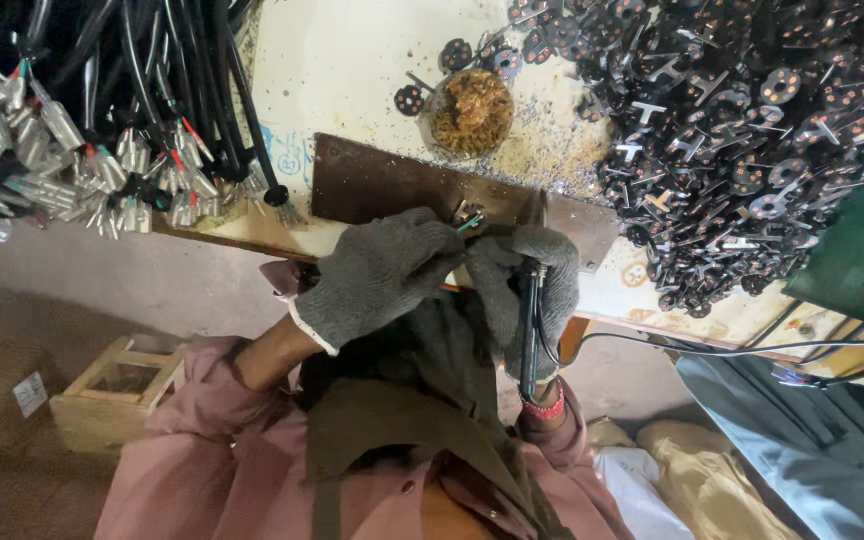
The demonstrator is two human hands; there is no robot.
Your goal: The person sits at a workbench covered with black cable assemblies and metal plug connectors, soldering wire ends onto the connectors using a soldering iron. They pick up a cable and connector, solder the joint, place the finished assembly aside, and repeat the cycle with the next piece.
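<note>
Left hand (377,275), gloved, pinches a small metal terminal with green wire (469,220) over the brown plate (382,180). Right hand (532,290) is wrapped tight around a soldering iron (531,330), tip at the terminal. Black disc parts (752,130) piled far right.

I work at a small electrical assembly workshop. My bench (372,60) is stained and scorched, strewn with solder debris. A heap of black disc parts (742,130) covers its right side. Bundled cables (102,120) with metal terminals hang at the left. A tin of brass wool (471,111) stands centre. A wooden crate (117,390) sits on the floor.
</note>
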